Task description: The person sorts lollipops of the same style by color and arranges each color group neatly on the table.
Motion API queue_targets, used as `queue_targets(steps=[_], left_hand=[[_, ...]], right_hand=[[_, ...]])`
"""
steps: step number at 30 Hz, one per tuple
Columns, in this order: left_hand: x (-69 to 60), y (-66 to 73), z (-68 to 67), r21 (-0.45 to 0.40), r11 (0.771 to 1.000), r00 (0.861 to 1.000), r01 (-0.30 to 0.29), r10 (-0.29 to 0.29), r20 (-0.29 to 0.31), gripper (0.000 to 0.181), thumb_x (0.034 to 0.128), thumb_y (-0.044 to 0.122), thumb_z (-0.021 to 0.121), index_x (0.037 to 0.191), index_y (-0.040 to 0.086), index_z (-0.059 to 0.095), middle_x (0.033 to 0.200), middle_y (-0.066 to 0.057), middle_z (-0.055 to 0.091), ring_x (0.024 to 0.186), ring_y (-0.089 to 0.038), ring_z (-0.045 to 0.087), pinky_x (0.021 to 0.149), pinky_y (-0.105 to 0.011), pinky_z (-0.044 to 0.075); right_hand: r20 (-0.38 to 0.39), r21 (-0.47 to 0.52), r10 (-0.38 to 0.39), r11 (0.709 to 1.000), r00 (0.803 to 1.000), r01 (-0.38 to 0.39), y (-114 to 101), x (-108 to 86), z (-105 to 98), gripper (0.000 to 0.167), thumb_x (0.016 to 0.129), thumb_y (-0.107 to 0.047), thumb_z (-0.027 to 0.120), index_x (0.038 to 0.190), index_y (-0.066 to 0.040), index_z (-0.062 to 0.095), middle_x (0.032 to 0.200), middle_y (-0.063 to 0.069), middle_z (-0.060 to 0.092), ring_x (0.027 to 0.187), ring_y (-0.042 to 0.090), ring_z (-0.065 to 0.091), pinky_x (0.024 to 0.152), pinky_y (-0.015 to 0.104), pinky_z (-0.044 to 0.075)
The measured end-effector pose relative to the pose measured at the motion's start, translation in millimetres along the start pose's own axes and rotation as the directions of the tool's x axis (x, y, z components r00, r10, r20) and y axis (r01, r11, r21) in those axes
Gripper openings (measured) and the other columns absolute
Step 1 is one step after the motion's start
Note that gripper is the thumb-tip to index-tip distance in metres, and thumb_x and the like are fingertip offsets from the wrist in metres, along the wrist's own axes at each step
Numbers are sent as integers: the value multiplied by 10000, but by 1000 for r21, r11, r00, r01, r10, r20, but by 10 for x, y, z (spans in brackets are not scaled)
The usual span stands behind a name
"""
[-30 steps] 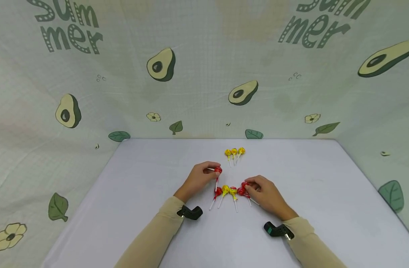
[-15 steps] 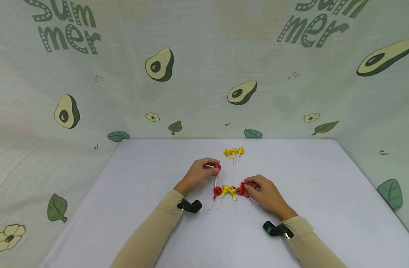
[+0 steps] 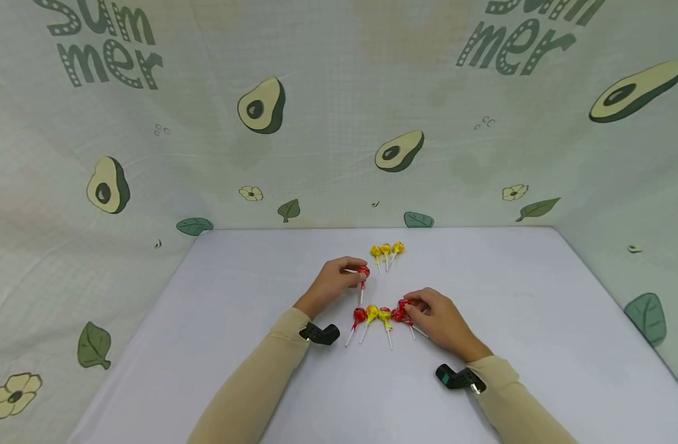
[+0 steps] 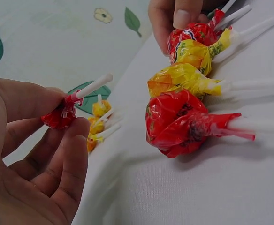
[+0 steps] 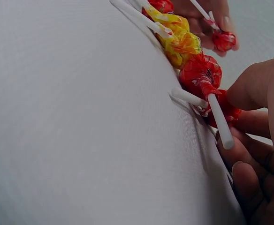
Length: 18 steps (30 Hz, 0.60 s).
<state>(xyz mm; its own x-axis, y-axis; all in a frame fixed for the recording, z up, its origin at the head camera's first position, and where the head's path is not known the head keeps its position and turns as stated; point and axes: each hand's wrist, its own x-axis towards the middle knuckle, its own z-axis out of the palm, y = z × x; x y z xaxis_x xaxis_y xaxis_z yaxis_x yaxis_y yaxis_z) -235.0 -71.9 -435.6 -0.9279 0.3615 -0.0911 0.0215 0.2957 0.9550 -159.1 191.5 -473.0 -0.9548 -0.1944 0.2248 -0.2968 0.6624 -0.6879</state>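
Note:
My left hand point(image 3: 332, 285) holds a red-wrapped lollipop point(image 4: 59, 116) by its head, above the table, between thumb and fingers. In the head view its stick points down toward the row. That row lies side by side: a red lollipop point(image 3: 359, 315) at the left end, two yellow lollipops point(image 4: 181, 80) in the middle, then a red one point(image 5: 200, 72). At the right end my right hand point(image 3: 440, 319) pinches another red lollipop point(image 5: 227, 108), whose head touches its red neighbour. The fingertips partly hide that head.
Three yellow lollipops point(image 3: 385, 250) lie together farther back, sticks toward me. The white table point(image 3: 233, 271) ends at a printed cloth backdrop point(image 3: 327, 185) behind and at both sides. A black wrist camera point(image 3: 319, 333) sits on the left wrist, another point(image 3: 459, 377) on the right.
My left hand has risen slightly away from the row, carrying the red lollipop toward the back, and lately a little right. The right hand and the row stay in place.

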Motion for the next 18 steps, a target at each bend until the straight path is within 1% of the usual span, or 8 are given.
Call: queue_targets(steps=[4, 6, 13, 18], left_hand=[[24, 3, -23, 50, 999, 1000, 2, -3, 3, 406, 957, 280, 703, 1323, 115, 642, 1105, 56, 691, 988, -198, 640, 860, -367, 525], [41, 3, -26, 58, 998, 1000, 1, -1, 0, 404, 955, 282, 705, 1319, 116, 646, 1104, 57, 692, 980, -202, 639, 852, -370, 524], [112, -24, 10, 40, 999, 1000, -1, 1, -5, 395, 945, 279, 719, 1295, 105, 661, 1101, 51, 698, 976, -184, 646, 861, -361, 531], [138, 21, 52, 71, 997, 1000, 1, -1, -7, 376, 942, 261, 724, 1285, 117, 671, 1096, 54, 691, 961, -179, 647, 846, -361, 533]], right_hand=[[4, 4, 2, 1000, 1000, -2, -5, 2, 6, 214, 933, -180, 709, 1131, -98, 711, 925, -62, 620, 802, 95, 573, 712, 275, 503], [4, 2, -3, 1000, 1000, 3, -6, 3, 4, 212, 932, -175, 708, 1129, -98, 710, 925, -63, 619, 802, 94, 569, 713, 279, 500], [4, -9, -7, 1000, 1000, 7, -6, -3, -1, 207, 925, -169, 713, 1121, -102, 714, 914, -71, 619, 795, 94, 567, 703, 280, 493], [5, -7, -10, 1000, 1000, 10, -8, 4, 0, 203, 927, -169, 713, 1119, -104, 715, 914, -70, 619, 802, 96, 571, 709, 286, 495]])
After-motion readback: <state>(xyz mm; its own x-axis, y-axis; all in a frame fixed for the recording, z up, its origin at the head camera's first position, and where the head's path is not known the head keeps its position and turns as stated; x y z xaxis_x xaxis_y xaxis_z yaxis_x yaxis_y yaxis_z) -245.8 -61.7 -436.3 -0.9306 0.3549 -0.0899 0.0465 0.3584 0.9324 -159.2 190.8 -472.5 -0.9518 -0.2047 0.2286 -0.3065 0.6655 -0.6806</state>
